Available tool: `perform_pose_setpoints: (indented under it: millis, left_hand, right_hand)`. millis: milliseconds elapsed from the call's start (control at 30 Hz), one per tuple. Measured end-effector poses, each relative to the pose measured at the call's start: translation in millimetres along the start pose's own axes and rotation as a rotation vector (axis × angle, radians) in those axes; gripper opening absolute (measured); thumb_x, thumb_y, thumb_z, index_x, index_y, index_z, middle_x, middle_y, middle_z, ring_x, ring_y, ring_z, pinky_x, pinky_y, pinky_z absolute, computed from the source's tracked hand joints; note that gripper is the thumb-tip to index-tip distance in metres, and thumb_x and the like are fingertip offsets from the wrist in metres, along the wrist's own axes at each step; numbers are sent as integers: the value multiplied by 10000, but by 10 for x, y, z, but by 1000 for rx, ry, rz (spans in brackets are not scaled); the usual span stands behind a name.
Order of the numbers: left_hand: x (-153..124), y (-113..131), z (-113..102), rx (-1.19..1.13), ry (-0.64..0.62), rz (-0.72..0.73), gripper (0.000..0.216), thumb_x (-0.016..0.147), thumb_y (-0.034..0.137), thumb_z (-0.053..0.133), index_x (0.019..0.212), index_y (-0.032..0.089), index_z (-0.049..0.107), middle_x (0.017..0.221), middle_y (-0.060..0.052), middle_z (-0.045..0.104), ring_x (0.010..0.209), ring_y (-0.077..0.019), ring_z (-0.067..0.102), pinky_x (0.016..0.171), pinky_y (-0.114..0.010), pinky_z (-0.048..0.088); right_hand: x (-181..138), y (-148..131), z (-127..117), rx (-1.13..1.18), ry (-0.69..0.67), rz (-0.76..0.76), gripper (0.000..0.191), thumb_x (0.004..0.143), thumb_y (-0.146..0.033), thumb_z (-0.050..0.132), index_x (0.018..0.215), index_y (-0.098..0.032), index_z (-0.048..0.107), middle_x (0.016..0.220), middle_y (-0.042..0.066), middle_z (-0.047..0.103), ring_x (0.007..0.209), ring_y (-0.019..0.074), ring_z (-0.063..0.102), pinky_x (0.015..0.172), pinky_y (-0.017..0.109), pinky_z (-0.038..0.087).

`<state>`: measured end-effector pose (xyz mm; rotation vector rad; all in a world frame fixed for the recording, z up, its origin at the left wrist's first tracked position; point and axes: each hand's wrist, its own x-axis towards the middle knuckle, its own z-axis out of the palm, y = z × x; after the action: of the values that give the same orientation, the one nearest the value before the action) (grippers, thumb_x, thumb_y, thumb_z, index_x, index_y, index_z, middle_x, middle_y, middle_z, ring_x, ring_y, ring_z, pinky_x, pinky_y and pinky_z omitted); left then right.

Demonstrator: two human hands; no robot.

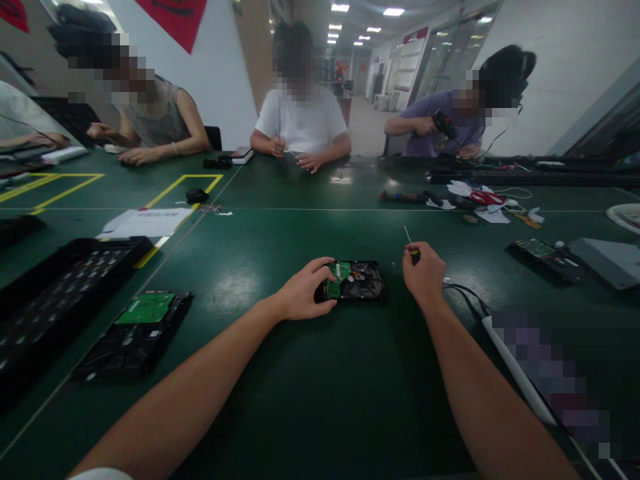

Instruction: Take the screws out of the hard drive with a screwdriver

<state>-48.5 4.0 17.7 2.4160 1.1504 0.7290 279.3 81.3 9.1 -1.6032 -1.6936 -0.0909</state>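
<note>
Here, another drive [131, 337] lies between eight and nine o'clock from the hard drive [369, 280]; at nine, the left hand [309, 288], thumb and fingers parted, spans and holds it; at three, the right hand [424, 272] curls tightly around a screwdriver-like tool [415, 255].

Ceiling lights [393, 12] glow; soft glare patches the dim table [340, 380].

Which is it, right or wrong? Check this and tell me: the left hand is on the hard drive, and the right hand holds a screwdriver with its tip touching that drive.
Wrong on the tip: the head view shows the screwdriver pointing up, apart from the hard drive. The right hand does hold it, and the left hand is on the drive.
</note>
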Motion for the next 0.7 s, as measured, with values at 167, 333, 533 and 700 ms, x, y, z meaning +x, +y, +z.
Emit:
perform_pose_setpoints:
  millis: [167, 333, 533, 700]
  left_hand:
    - [7, 154, 10, -39, -96, 68, 444, 845, 357, 755, 1232, 247, 566, 1642, -159, 395, 1486, -320, 469, 1162, -500, 490]
    - [11, 177, 34, -28, -107, 93, 609, 858, 406, 749, 1400, 257, 512, 1654, -159, 400, 1486, -326, 473, 1176, -522, 479]
    - [20, 105, 88, 19, -91, 158, 694, 880, 477, 723, 1496, 245, 502, 1655, -176, 398, 1514, -363, 427, 1205, -565, 435]
    - [28, 62, 133, 45, -76, 161, 701, 896, 528, 698, 1499, 225, 508, 1656, -181, 392, 1516, -363, 419, 1215, -567, 424]
  right_hand:
    - [-69, -255, -117, 75, -75, -75, 194, 973, -298, 542, 1031, -216, 708, 1022, 107, 764, 959, 284, 686, 900, 400, 483]
    - [-187, -534, -171, 188, -278, -249, 143, 991, -319, 589, 979, -228, 699, 998, 71, 765, 928, 246, 691, 888, 363, 485]
    - [-220, -640, -205, 177, -503, -392, 99, 989, -276, 622, 952, -228, 699, 1001, 68, 738, 947, 241, 666, 875, 356, 481]
    - [-220, -626, -205, 134, -535, -433, 146, 1016, -248, 594, 946, -209, 716, 1020, 85, 729, 937, 228, 664, 864, 348, 479]
